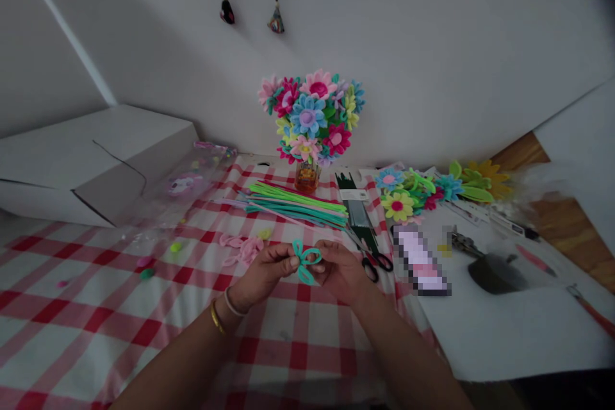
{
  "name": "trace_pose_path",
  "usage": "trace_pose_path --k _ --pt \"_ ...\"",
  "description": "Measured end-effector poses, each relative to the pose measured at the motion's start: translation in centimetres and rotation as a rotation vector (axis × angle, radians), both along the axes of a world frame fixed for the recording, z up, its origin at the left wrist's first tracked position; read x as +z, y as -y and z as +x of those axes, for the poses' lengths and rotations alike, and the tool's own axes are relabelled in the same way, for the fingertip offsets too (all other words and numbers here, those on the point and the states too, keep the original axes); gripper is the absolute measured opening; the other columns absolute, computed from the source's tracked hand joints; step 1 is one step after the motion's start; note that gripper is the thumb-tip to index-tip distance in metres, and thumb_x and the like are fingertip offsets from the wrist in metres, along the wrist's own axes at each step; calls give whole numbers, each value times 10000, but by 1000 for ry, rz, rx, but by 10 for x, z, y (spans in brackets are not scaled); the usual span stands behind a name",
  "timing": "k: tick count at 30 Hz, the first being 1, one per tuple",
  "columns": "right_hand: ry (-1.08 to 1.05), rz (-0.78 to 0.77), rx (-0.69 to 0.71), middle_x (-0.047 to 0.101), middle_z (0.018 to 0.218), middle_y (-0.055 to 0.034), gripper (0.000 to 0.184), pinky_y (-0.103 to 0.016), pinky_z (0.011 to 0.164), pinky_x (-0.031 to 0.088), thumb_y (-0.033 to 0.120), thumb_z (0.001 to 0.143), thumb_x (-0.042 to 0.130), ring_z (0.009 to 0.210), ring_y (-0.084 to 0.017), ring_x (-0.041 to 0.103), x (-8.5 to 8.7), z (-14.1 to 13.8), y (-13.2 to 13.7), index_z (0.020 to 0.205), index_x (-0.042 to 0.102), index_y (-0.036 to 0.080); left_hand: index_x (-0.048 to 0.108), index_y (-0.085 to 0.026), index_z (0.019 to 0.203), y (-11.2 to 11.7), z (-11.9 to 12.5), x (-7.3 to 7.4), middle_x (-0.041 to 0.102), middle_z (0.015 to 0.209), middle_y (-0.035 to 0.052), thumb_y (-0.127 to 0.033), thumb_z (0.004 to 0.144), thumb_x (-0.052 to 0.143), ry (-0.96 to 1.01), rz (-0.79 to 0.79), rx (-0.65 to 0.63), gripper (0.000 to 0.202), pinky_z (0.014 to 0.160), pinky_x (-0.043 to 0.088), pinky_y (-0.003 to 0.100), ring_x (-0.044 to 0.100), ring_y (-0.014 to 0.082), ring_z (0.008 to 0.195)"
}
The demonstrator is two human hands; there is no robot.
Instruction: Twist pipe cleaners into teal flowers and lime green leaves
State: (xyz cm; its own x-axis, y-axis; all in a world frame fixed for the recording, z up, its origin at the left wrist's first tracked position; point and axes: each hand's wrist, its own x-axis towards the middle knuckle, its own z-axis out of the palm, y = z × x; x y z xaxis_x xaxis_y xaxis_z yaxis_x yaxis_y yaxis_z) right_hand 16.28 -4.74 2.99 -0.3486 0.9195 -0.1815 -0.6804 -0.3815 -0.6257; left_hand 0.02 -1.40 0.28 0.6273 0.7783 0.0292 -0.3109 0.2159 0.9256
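Between my two hands is a teal pipe-cleaner flower (306, 261) with several looped petals. My left hand (271, 269) pinches it from the left, thumb on a petal near the middle. On its other side my right hand (340, 269) is closed at the right-hand loops, its fingertips partly hidden behind them. Just beyond the left hand lie pink looped pipe-cleaner pieces (243, 248) and a small yellow one (264, 234). Behind the hands rests a bundle of loose pipe cleaners (298, 205) in green, teal and pink. Scissors (377, 262) with black handles lie right of the right hand.
A glass vase (307, 177) of fuzzy flowers (310, 115) stands at the back. On the left are a white box (96, 160), a plastic bag (180, 186) and small pom-poms (147, 274). More flowers (398, 205), dark green stems (358, 208) and a pixelated object (421, 261) lie right.
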Motion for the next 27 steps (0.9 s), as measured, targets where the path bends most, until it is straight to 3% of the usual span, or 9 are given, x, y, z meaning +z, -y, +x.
trace_pose_path --k 5,10,16,20,27 --pt "106 80 -52 598 608 -1 123 -224 516 386 239 635 677 491 -75 468 -1 6 -4 618 590 154 605 -135 681 -1 -1 -3 454 548 -16 -327 675 644 -6 -13 9 197 520 311 218 406 83 532" --pt "232 181 -93 610 657 -18 140 -231 564 391 283 672 655 608 -111 538 1 8 -6 712 630 151 528 -123 609 1 0 -2 396 552 -31 -332 676 639 -19 -43 -96 246 499 271 207 344 63 513" --pt "253 95 7 562 567 27 129 -211 504 343 224 620 699 485 -65 471 -2 3 -3 660 609 141 495 -125 601 3 1 2 363 543 -38 -354 681 629 -62 -11 -162 277 501 241 211 312 65 514" --pt "272 77 0 548 549 36 108 -206 484 328 190 604 687 478 -66 460 -3 4 -3 628 591 146 506 -125 605 3 0 3 364 545 -36 -348 713 599 -105 69 -179 265 501 233 213 296 67 519" --pt "385 99 -80 529 461 31 49 -209 437 273 128 563 618 426 -65 418 -5 2 -6 522 593 136 597 -125 614 4 5 11 495 592 -2 -300 690 625 -268 325 -65 194 549 317 227 415 90 564"
